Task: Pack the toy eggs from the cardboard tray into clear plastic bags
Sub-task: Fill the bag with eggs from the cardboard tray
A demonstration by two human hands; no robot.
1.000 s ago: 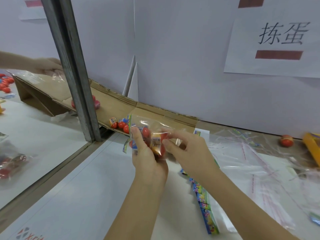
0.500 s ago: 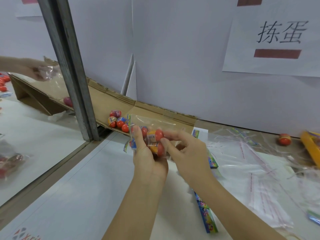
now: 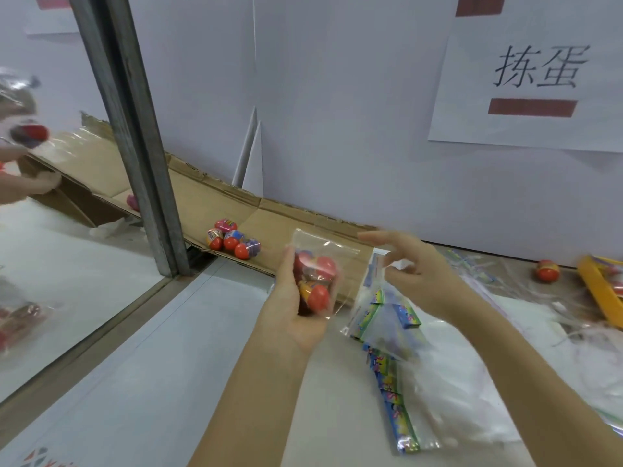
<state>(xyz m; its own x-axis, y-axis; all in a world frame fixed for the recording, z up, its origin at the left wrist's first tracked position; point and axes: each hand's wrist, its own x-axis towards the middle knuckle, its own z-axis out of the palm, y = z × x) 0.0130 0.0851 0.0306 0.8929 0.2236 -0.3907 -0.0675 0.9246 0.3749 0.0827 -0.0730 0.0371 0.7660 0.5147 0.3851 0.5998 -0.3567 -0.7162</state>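
My left hand [image 3: 293,311] grips a clear plastic bag [image 3: 323,264] that holds several red toy eggs [image 3: 317,281], just in front of the lower end of the sloping cardboard tray [image 3: 269,220]. Several more toy eggs [image 3: 232,239] lie bunched on the tray to the left of the bag. Another egg [image 3: 132,202] shows partly behind the metal post. My right hand [image 3: 418,278] hovers to the right of the bag with fingers spread and blurred, holding nothing.
A pile of empty clear bags [image 3: 394,392] with colourful header strips lies under my right arm. One loose egg [image 3: 547,270] and a yellow box [image 3: 600,288] sit far right. A metal post [image 3: 135,129] divides the table. Another person's hands [image 3: 17,146] work far left.
My right hand let go of the bag's top and moved off to the right. My left hand now holds the bag alone, slightly lower. The person at left lifted a bag with an egg.
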